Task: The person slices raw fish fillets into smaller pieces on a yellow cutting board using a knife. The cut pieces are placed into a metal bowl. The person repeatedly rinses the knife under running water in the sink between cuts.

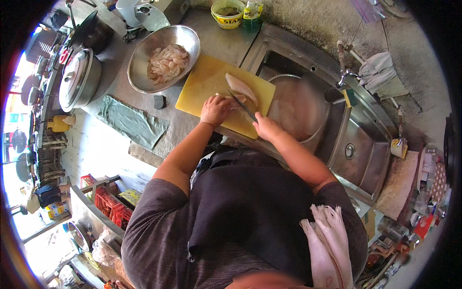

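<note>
A yellow cutting board (205, 81) lies on the steel counter beside the sink. My right hand (266, 126) grips a knife (242, 104), its dark blade slanting across a pale piece of fish or meat (239, 100). On that piece, at its left part, rests my left hand (216, 109), fingers bent over it. A second pale fillet (241, 86) lies just beyond the blade. Up and left of the board, a large steel bowl (135, 72) holds many cut pale strips (168, 64).
Right of the board, a round basin (319, 132) of cloudy liquid sits in the sink, below a tap (346, 76). A lidded pot (77, 81), green cloth (131, 119) and small dark block (159, 102) are on the left. A yellow tub (228, 21) and bottle (252, 18) stand behind.
</note>
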